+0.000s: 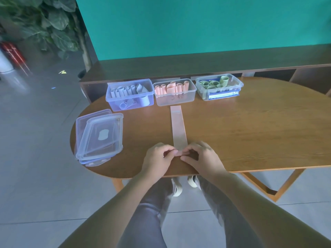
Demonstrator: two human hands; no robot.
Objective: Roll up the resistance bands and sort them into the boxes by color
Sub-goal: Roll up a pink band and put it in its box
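- A pink band (178, 127) lies flat and straight on the wooden table (250, 131), running from just in front of the middle box down to the person's hands at the near edge.
- The left hand (157, 159) pinches the band's near end, fingers curled in tight over it.
- The right hand (200, 158) meets it from the other side, fingertips curled and nipping the same end; the two hands almost touch.
- How much of the band is already turned over under the fingers cannot be told.
- At the far side sit three clear boxes in a row: the left box (130, 94) with pale lilac rolls, the middle box (174, 92) with pink rolls, the right box (219, 87) with green rolls.
- The band's far end stops just short of the middle box's front wall.
- A stack of clear lids (100, 136) rests on the table's left side, well apart from the hands.
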